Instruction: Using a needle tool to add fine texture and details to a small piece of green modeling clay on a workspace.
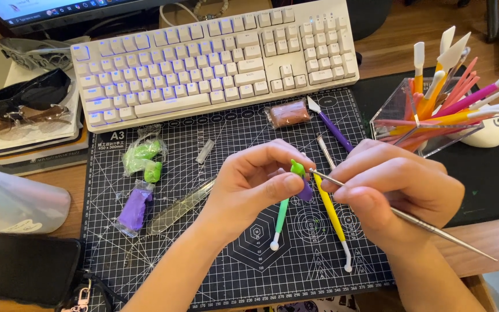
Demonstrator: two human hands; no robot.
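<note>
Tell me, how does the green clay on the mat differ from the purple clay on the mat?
The green clay is bright green and lies in two lumps, nearer the keyboard; the purple clay is one longer block, lower on the cutting mat. Both sit in clear wrappers, left of the hands, untouched.

Wooden desk (495, 237) bears cutting mat (244, 271), keyboard (215, 58)

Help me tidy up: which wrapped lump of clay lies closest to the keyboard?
The brown clay, just below the keyboard; the green clay and purple clay sit farther down the mat.
</note>
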